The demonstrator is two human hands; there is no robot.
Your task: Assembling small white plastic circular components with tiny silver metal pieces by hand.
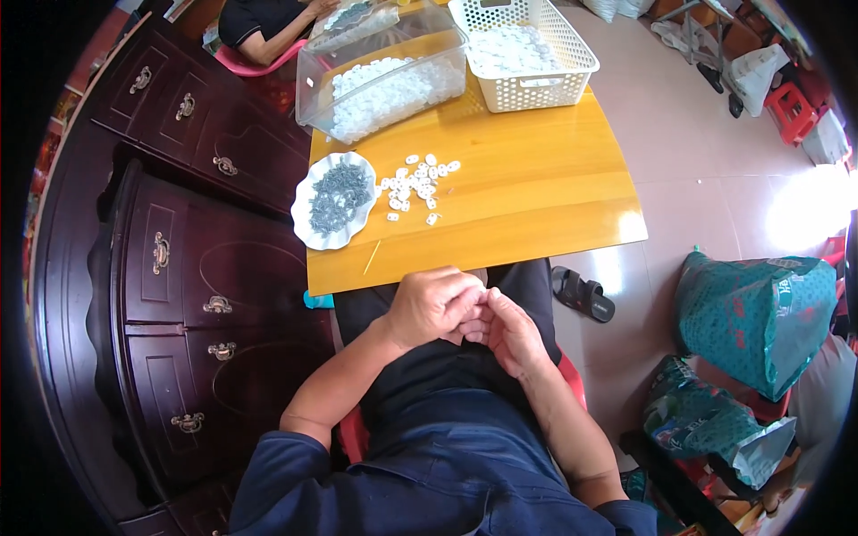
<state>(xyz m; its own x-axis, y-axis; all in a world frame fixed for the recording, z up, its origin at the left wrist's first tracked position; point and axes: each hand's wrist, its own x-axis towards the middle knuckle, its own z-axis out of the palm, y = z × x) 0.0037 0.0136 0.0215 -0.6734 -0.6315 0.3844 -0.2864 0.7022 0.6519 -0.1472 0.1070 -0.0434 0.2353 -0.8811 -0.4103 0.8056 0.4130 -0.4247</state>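
Observation:
My left hand and my right hand meet over my lap, just off the table's near edge. Both have their fingers closed, with the fingertips pressed together. Whatever sits between them is too small or too hidden to name. On the yellow wooden table ahead lies a loose group of small white oval pieces, each with dark holes or marks. To their left, a white scalloped plate carries a heap of small dark grey parts. A thin yellow stick rests near the front edge.
A clear plastic bin and a white perforated basket, both with many white pieces, stand at the back. Dark wooden drawers line the left. Teal bags and a sandal are on the right floor. Across the table, another person's arm shows.

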